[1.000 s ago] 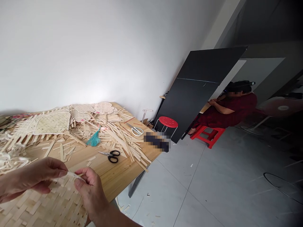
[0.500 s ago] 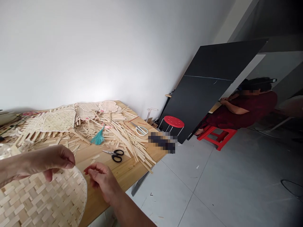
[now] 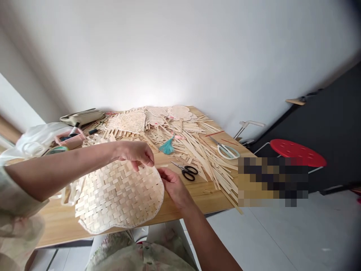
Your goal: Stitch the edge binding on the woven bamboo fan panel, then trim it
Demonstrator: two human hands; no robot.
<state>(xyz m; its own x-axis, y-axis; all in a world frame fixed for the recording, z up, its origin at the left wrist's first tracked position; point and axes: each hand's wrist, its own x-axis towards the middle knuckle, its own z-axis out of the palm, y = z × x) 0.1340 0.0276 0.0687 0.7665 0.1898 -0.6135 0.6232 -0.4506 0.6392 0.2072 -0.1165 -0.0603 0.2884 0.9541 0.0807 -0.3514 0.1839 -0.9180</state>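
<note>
White wall stands behind a wooden counter, and grey floor tiles show on the right side, near a red stool and a black board that leans there. A pixelated patch hides something at the counter's corner. On the counter lies a big pile of thin bamboo strips, with black-handled scissors, white-handled scissors, a turquoise tassel and other woven pieces around it. Farther left are a pink tray and a white plastic bag. The woven bamboo fan is at the counter's near edge, in front of the person, and it has a rounded outline with a pale binding along the rim. Its strips make a tight basket pattern. The left hand comes from the left side, and its fingers are together and clamped on the upper edge. The right hand comes from below, and its fingers are together and clamped on the right rim.
</note>
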